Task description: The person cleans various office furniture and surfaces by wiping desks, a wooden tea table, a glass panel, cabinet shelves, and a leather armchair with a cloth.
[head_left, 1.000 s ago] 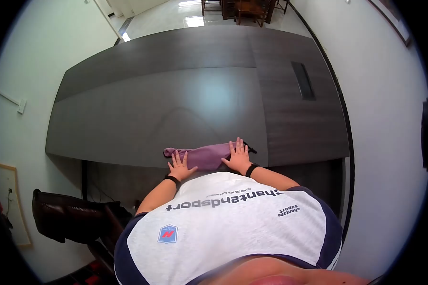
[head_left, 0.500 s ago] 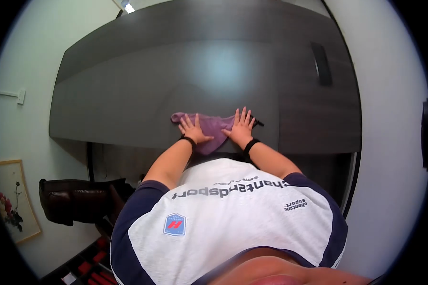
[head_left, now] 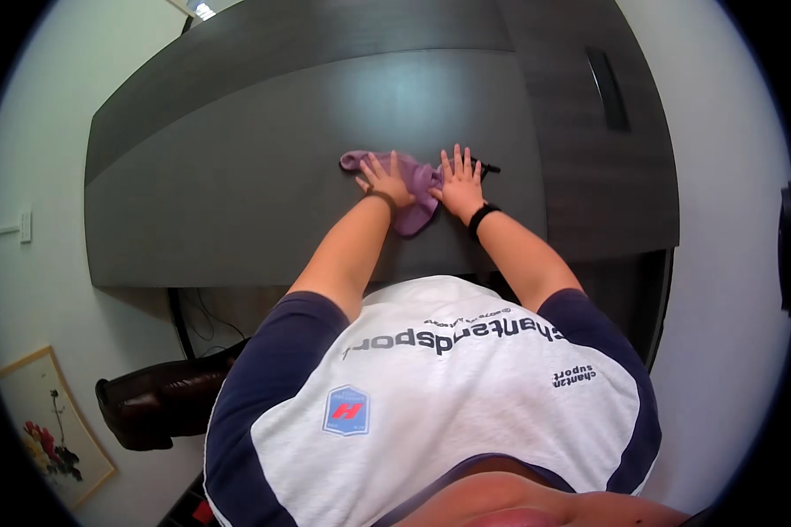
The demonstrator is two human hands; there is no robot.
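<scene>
A purple cloth item (head_left: 417,219) lies bunched and wrinkled on the dark desk (head_left: 202,211); I cannot make out its exact kind. My left hand (head_left: 387,180) rests palm down on its left part, fingers spread. At the cloth's right end, my right hand (head_left: 460,186) lies flat with fingers spread as well. The two thumbs point toward each other over the middle of the cloth. A thin black piece (head_left: 490,168) sticks out past my right fingers; how it joins the cloth is hidden under the hand.
A dark slot-like panel (head_left: 608,90) is set in the desktop at the far right. Left of my body stands a brown leather chair (head_left: 163,400). Cables (head_left: 206,316) hang below the desk's front edge. A framed flower picture (head_left: 53,430) is at the lower left wall.
Both hands have moved forward, away from my body, and the purple cloth has slid with them. It looks more bunched between the hands. The camera view has shifted a little.
</scene>
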